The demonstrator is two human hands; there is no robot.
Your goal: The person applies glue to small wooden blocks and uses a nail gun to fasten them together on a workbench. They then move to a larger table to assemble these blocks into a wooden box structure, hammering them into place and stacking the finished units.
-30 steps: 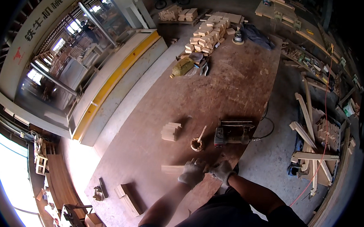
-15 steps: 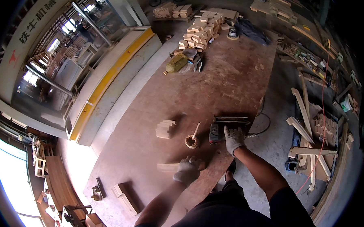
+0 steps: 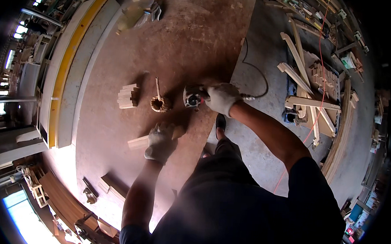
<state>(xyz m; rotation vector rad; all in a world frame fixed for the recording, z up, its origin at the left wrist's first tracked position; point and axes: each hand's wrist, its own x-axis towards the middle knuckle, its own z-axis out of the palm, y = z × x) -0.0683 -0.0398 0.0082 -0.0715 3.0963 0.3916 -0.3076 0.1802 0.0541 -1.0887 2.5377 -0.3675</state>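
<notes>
My right hand (image 3: 224, 98), in a pale work glove, is closed round an air nail gun (image 3: 192, 97) held over the table's right edge. An air hose (image 3: 265, 79) trails from the tool. My left hand (image 3: 160, 142), gloved too, grips a pale wooden piece (image 3: 138, 142) on the brown tabletop (image 3: 104, 70); the piece's ends stick out on both sides of the glove. Just beyond it stands a small round pot (image 3: 161, 104) with a crusted rim and a stick (image 3: 157, 86) in it. Left of the pot sits a small stack of wooden pieces (image 3: 128, 96).
Nearer on the left lie a dark-and-metal tool (image 3: 89, 192) and several wooden strips (image 3: 110, 188). A machine with a yellow edge (image 3: 71, 60) lines the left side. Loose timber (image 3: 312, 103) lies on the floor at right, crossed by a red cord (image 3: 321, 79).
My right hand has lifted the nail gun off the tabletop and turned it. My left hand keeps hold of the wooden piece, now more tilted. The whole view has shifted.
</notes>
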